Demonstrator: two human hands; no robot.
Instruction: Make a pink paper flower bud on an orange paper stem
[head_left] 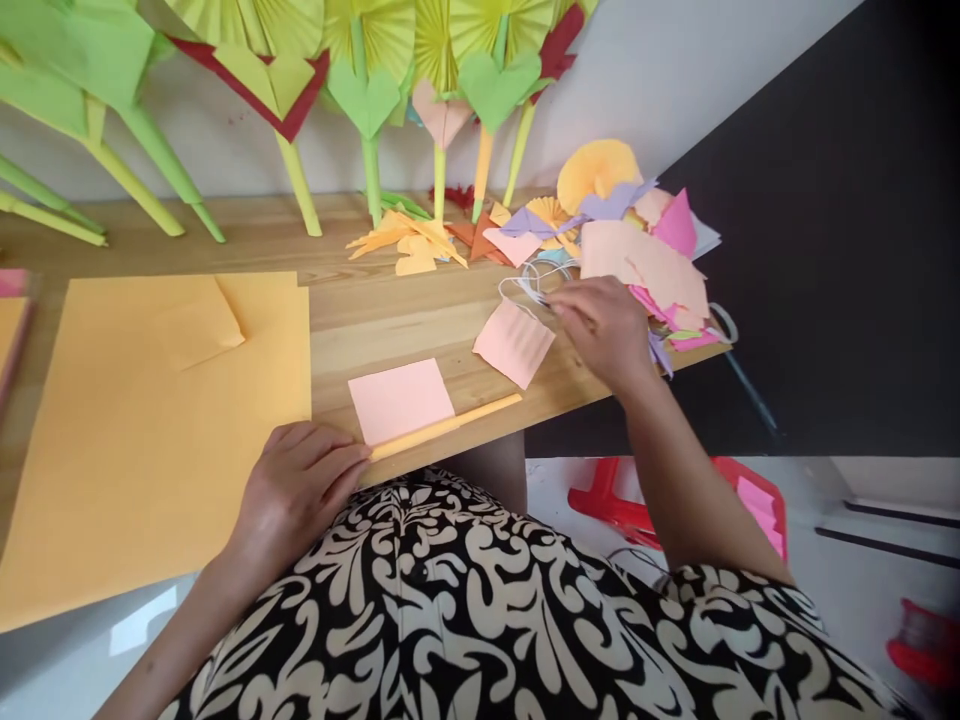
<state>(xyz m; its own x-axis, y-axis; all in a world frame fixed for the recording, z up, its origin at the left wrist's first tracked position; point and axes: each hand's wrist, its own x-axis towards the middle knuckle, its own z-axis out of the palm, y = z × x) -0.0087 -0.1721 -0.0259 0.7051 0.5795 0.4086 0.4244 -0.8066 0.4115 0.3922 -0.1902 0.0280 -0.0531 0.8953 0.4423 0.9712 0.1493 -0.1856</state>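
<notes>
My left hand (304,485) is at the table's front edge, its fingers closed over the left end of a thin rolled orange paper stick (450,423). The stick lies along the lower edge of a flat pink paper rectangle (401,398). Farther right, my right hand (604,330) is closed in a pinch beside a tangle of white string (531,284); its fingertips hide what they hold, if anything. Just left of that hand lies a creased pink paper square (514,343), touching the string.
Large orange sheets (172,420) cover the left of the wooden table (360,320). Several paper flowers with green stems (371,180) lean on the wall. Paper scraps (645,260) are heaped at the right end, near a black surface (810,250). A red plastic item (615,510) is below.
</notes>
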